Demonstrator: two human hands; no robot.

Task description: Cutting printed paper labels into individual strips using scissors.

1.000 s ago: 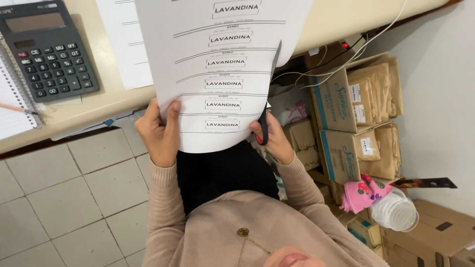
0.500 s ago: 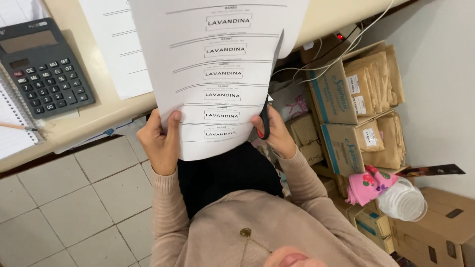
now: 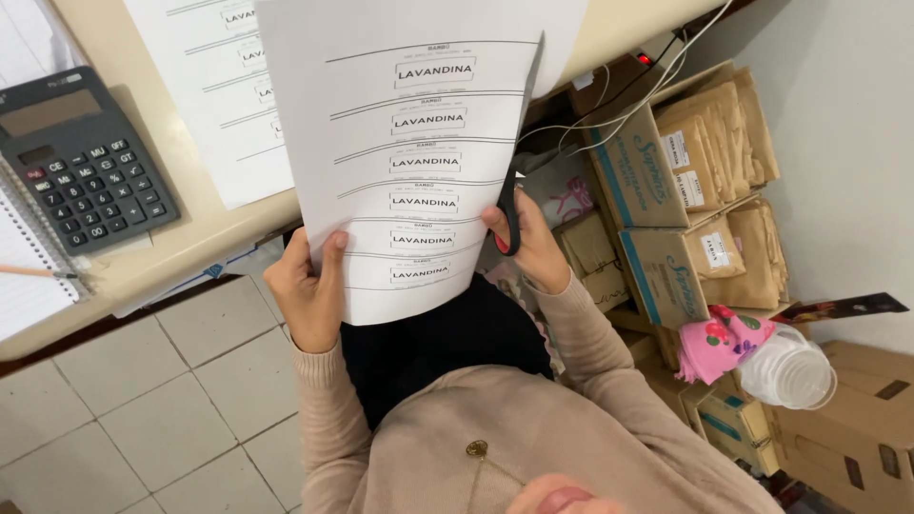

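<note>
Calculator (image 3: 81,162) on the beige desk (image 3: 190,238), far left. Left hand (image 3: 307,290) pinches the printed label sheet's (image 3: 419,143) lower left corner, holding it above the lap. Right hand (image 3: 533,243) grips black scissors (image 3: 511,214), blades at the sheet's right edge. Cardboard boxes (image 3: 666,219) stand at right.

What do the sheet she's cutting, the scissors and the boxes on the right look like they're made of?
Sheet: thin matte white paper; it curves and is slit along its right edge. Scissors: dark handles, likely plastic; the blades are barely visible. Boxes: plain brown cardboard, dull, with folded flaps.
</note>
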